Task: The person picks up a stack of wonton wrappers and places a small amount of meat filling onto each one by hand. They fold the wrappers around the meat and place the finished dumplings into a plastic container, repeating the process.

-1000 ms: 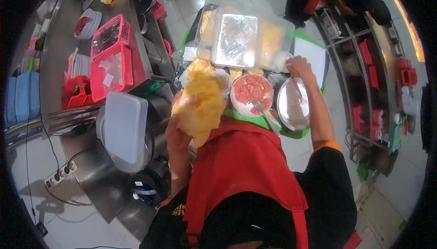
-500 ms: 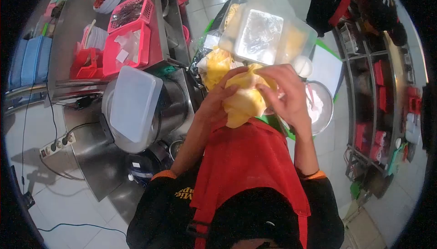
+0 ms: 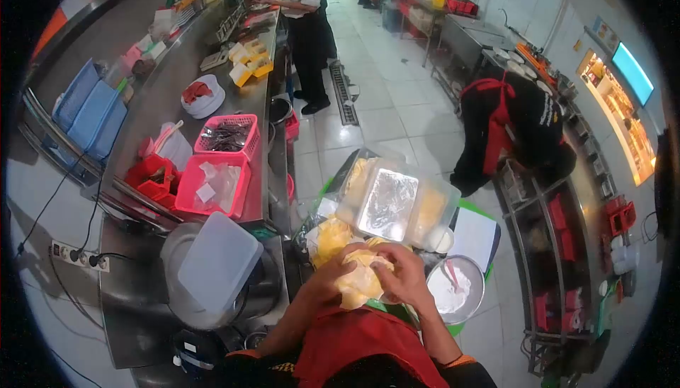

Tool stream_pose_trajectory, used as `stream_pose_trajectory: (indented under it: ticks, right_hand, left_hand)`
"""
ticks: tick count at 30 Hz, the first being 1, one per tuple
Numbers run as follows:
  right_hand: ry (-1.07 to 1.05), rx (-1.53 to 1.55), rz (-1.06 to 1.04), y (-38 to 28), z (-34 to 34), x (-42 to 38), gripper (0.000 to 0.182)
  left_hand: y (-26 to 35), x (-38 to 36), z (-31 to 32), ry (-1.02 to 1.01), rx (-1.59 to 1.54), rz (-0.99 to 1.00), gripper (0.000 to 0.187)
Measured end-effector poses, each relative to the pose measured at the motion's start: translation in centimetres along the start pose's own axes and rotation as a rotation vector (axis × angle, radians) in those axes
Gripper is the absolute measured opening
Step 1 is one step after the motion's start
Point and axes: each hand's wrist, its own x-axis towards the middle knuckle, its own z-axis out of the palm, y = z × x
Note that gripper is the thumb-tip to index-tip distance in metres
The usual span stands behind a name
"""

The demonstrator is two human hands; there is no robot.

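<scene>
A limp, pale-yellow dough wrapper (image 3: 361, 283) is held up in front of the red apron, and it looks layered or folded. My left hand (image 3: 334, 272) grips its left side with bent fingers. On the other side, my right hand (image 3: 402, 273) closes thumb and fingers on its upper right edge. Just beyond lies a pile of more yellow wrappers (image 3: 330, 238) on dark plastic. A clear container (image 3: 433, 207) with a foil-like silvery tray (image 3: 387, 204) stands behind them. To the right sits a metal bowl (image 3: 473, 310) of white powder with a pink-handled utensil.
A translucent lid (image 3: 218, 260) rests on a large metal pot at left. Pink baskets (image 3: 212, 188) stand on the steel counter (image 3: 166, 133). One person (image 3: 304, 26) stands at that counter; another (image 3: 517, 122) bends over the shelf rack (image 3: 549, 239) at right.
My view has tilted up, bringing the aisle and the people into sight. Both hands appear lower in the picture and still hold the yellow wrapper, whose shape has shifted.
</scene>
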Motion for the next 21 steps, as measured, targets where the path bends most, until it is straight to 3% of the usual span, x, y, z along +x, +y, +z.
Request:
stream_pose_trajectory:
  ticks: [2,3,5,7,8,9,10,11,12,13,14,17,21]
  right_hand:
    - [0.058,0.305,0.162,1.1,0.6,0.0,0.027]
    - [0.057,0.305,0.162,1.3,0.6,-0.1,0.027]
    - [0.018,0.220,0.208,0.9,0.2,0.3,0.032]
    - [-0.005,0.112,0.206,0.1,-0.2,0.5,0.032]
    - [-0.035,0.004,0.202,-0.1,-0.3,0.4,0.033]
    - [0.056,-0.030,0.121,0.5,0.3,0.2,0.033]
    - [0.032,-0.097,0.145,0.4,0.2,0.3,0.032]
    - [0.040,0.029,0.145,-0.1,0.0,0.3,0.027]
    - [0.053,0.169,0.177,0.3,0.3,0.2,0.024]
    - [0.043,0.123,0.143,-0.1,-0.2,0.3,0.022]
    - [0.034,0.109,0.056,0.7,-0.3,0.0,0.023]
    - [-0.057,0.022,0.060,-0.5,-0.9,0.0,0.027]
    - [-0.119,0.005,0.047,-0.5,-0.9,-0.4,0.031]
  left_hand:
    - [0.2,0.3,-0.2,-0.015,0.009,0.004,0.064]
    - [0.2,0.5,-0.2,-0.088,-0.037,0.022,0.062]
    - [0.1,0.8,0.2,-0.154,-0.089,0.031,0.060]
    - [-0.2,0.9,0.6,-0.052,-0.021,0.040,0.058]
    - [-0.3,1.2,0.6,0.049,0.156,0.040,0.053]
    - [-0.7,0.6,0.5,0.013,0.230,0.192,0.051]
    - [-3.2,1.2,-1.8,0.107,0.163,0.104,0.047]
    - [-4.7,1.1,-5.1,-0.017,0.744,0.200,0.049]
    - [-2.1,1.0,-0.9,0.088,0.418,0.155,0.044]
    - [-0.5,0.6,1.9,0.131,0.059,0.053,0.043]
    - [-0.6,0.5,1.9,0.142,0.023,0.059,0.041]
    - [-0.5,0.4,1.9,0.227,0.124,0.055,0.031]
    - [-0.3,0.0,2.2,0.265,0.025,0.013,0.029]
